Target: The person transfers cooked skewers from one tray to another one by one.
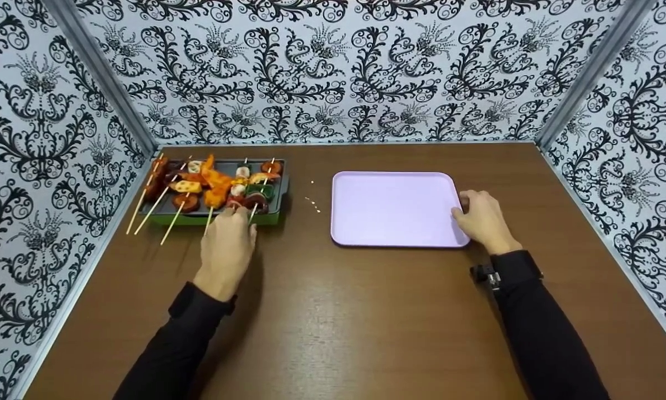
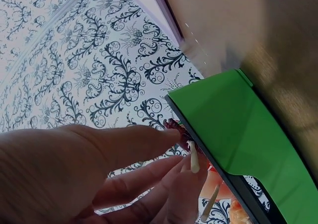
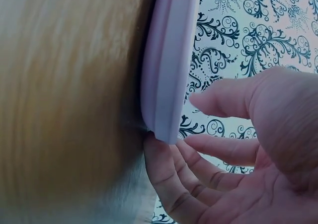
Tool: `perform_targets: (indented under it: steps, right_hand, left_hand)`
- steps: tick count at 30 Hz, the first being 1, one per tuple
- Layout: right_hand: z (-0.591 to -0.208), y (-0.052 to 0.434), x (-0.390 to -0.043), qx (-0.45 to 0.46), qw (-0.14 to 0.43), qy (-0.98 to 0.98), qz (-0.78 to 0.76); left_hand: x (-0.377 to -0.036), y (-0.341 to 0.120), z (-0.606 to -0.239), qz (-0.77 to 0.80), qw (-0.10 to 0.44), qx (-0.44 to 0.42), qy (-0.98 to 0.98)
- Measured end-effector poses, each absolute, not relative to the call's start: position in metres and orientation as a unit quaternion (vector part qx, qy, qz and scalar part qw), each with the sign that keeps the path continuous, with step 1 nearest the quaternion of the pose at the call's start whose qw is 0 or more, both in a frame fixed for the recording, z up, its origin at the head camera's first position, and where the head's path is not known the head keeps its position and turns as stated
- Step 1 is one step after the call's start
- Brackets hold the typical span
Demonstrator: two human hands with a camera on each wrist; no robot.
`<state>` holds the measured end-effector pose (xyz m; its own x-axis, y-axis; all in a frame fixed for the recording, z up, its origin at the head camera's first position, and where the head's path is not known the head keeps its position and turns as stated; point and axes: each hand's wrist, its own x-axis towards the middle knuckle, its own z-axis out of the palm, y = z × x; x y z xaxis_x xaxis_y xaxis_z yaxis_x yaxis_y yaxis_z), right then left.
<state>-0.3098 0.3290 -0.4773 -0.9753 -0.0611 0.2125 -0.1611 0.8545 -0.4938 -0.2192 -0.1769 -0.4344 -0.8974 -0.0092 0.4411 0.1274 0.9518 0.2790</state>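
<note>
At the upper left of the head view a green tray (image 1: 216,218) sits on the brown table (image 1: 333,311), loaded with skewers (image 1: 216,186) of meat and vegetables whose wooden sticks jut over its near edge. The left hand (image 1: 227,250) lies at that near edge, just right of the tray's middle. In the left wrist view its fingers (image 2: 149,179) are gently curled with a skewer stick (image 2: 194,157) lying between the thumb and the fingertips, a light pinch rather than a tight grasp. Right of centre lies a flat pale purple tray (image 1: 394,208), well apart from the green one. The right hand (image 1: 480,219) rests at its lower right corner; the right wrist view shows the fingers (image 3: 169,174) loosely spread, the lower ones touching under the rim and the thumb hovering just off the top.
</note>
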Motion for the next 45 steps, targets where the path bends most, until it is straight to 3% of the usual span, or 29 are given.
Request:
perform_targets:
  steps: [14,29,45]
  right_hand:
    - [-0.475,0.340,-0.300,0.018,0.081,-0.960,0.267]
    - [-0.475,0.344,-0.303,-0.010,0.021,-0.945,0.325]
    - [-0.477,0.345,-0.301,-0.007,0.014,-0.940,0.342]
  left_hand:
    - [-0.230,-0.180,-0.431,-0.155,0.187,-0.001,-0.970]
    - [-0.235,-0.194,-0.425,-0.247,0.121,-0.016,-0.961]
    - [-0.240,-0.190,-0.431,-0.308,0.130,-0.047,-0.941]
